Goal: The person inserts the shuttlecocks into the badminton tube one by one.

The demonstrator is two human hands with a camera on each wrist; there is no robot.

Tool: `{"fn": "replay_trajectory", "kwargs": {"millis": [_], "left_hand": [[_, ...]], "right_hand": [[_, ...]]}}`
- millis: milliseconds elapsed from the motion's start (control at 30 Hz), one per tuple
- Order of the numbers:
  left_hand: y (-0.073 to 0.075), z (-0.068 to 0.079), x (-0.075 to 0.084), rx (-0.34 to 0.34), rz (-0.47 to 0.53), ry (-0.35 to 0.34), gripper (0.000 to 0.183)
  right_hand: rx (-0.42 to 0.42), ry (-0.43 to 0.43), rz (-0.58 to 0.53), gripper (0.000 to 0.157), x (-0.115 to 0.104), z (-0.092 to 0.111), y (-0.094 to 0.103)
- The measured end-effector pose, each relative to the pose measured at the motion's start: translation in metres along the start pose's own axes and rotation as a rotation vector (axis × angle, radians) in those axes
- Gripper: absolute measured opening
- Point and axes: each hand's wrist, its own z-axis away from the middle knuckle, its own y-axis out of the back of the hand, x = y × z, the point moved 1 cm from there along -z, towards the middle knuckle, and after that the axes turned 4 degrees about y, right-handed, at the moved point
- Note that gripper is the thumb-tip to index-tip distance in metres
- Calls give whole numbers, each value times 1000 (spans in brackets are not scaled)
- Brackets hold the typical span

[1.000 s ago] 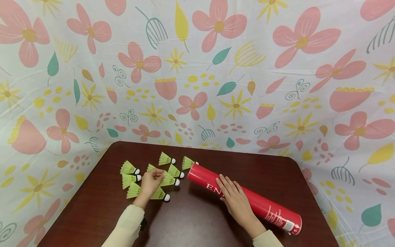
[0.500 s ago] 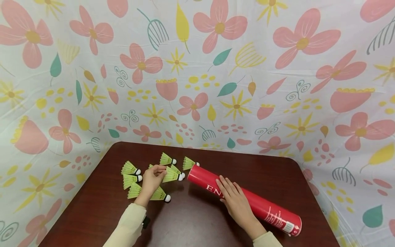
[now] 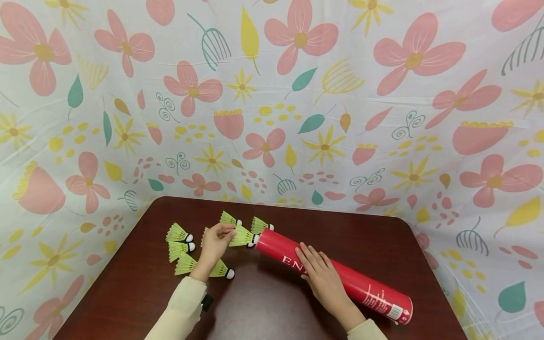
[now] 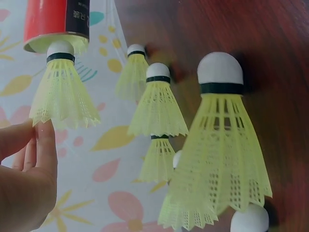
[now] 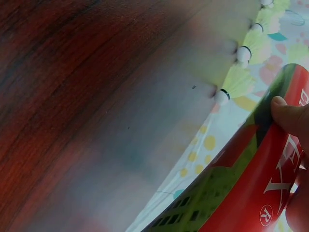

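Observation:
My left hand [image 3: 214,243] pinches a yellow-green shuttlecock [image 3: 241,237] by the rim of its skirt. In the left wrist view, the white cork of that shuttlecock [image 4: 63,94] sits right at the open end of the red tube [image 4: 53,17], the skirt outside. The red shuttlecock tube [image 3: 365,283] lies slanted across the table, its open end toward the left hand. My right hand [image 3: 320,274] grips the tube around its middle; in the right wrist view its thumb [image 5: 281,110] presses on the tube's side. The tube's inside is hidden.
Several more shuttlecocks lie left of the tube, among them one at far left [image 3: 178,232], one near the front [image 3: 220,269] and one behind the tube mouth [image 3: 260,225]. The dark wooden table [image 3: 263,307] meets a flowered cloth [image 3: 272,118] at the back.
My left hand has carried the shuttlecock rightward from the group to the tube's open end. The right hand and the tube have stayed nearly still.

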Motion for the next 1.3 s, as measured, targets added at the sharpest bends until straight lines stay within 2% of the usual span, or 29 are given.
{"fn": "replay_trajectory", "kwargs": {"millis": [300,467,600,833,933,1300], "left_hand": [[-12,0,7,-44,75,0,16],[-18,0,7,-64,97,-15,17],[-21,4,12,-88,116,-26,18],[-23,18,35,-127,122,-5,20],[-24,21,38,-133,127,14,20],[-26,22,34,-182,125,-24,20]], "right_hand": [[-1,0,-2,80,-2,-2,2],[19,19,-22,52,-4,-2,1],[38,24,-25,62,-5,-2,0],[21,27,-22,62,-6,-3,1],[11,31,-13,61,-6,-3,2],[7,43,-19,59,-6,-2,4]]}}
